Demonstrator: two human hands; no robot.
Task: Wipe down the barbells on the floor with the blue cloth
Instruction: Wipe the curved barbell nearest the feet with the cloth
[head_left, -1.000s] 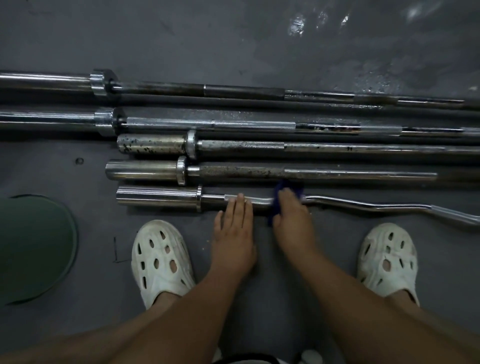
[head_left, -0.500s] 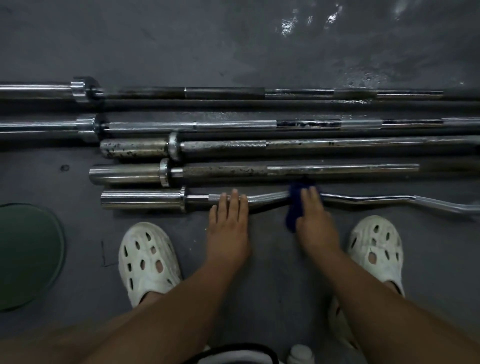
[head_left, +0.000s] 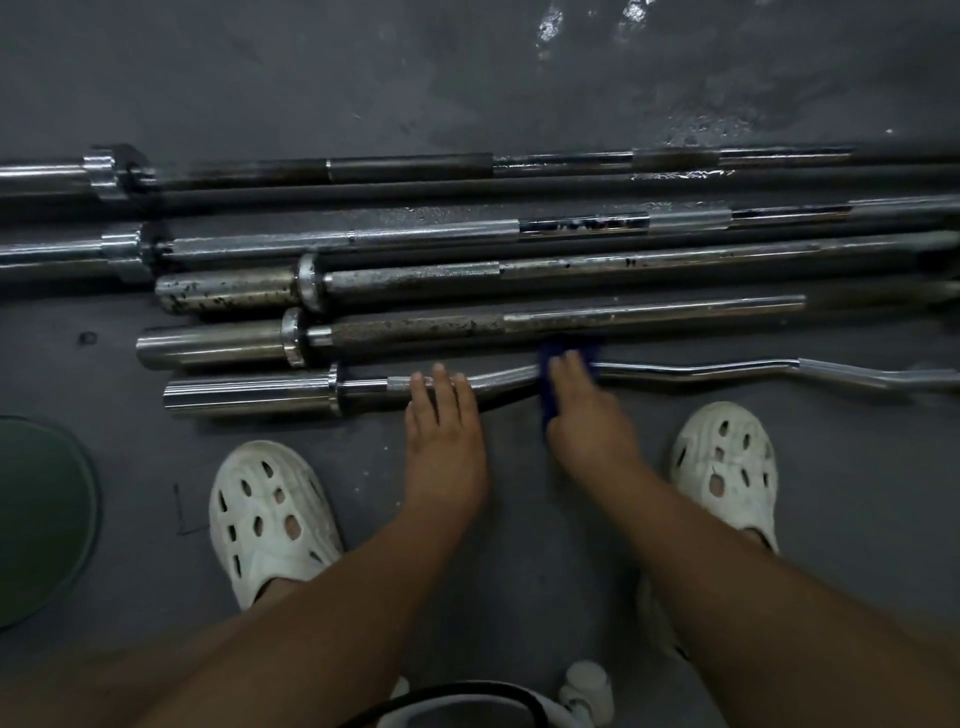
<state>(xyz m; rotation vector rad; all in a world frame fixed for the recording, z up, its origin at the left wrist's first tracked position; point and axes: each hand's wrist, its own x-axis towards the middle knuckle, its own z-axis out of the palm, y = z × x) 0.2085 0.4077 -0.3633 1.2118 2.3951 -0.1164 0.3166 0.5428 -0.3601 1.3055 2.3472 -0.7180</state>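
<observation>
Left hand (head_left: 447, 436): flat, fingers straight, resting on knurled part of curved bar (head_left: 249, 397). Right hand (head_left: 587, 415): laid over blue cloth (head_left: 548, 364), pressing it onto same bar, just right of left hand; blurred, so flat or gripping cannot be told. Beyond curved bar: four straight bars (head_left: 649, 312), parallel, on floor (head_left: 363, 78); five bars total. Nearer than curved bar: two white shoes (head_left: 270, 519), flanking the hands. Left, nearer: one green disc (head_left: 41, 509).

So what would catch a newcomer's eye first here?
Five steel barbells lie side by side across the dark floor. On the nearest wavy bar, the right hand holds a blue cloth against the shaft while the left hand rests flat beside it. White clogs flank both arms.
</observation>
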